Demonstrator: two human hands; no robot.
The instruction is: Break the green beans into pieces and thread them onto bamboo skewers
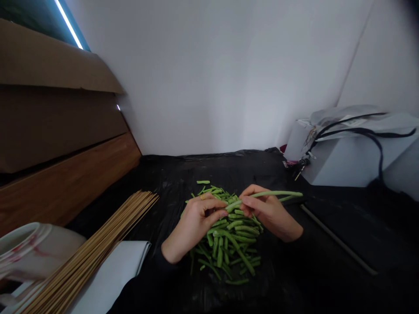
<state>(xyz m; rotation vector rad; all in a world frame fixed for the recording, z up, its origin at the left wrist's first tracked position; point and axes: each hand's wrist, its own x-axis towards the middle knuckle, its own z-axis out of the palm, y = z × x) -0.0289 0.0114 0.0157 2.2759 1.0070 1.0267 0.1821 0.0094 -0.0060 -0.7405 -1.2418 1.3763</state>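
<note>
Skewers (91, 253) lie nearest; left hand (196, 220) and right hand (271, 214) pinch one long bean (278, 193), level, tip pointing right.

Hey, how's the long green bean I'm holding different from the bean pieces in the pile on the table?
The long bean is one unbroken length; the bean pieces are short stubs. The long bean is held about level between the left hand and right hand, above the table; the bean pieces lie heaped on the table, pointing many ways. Both are the same green.
</note>
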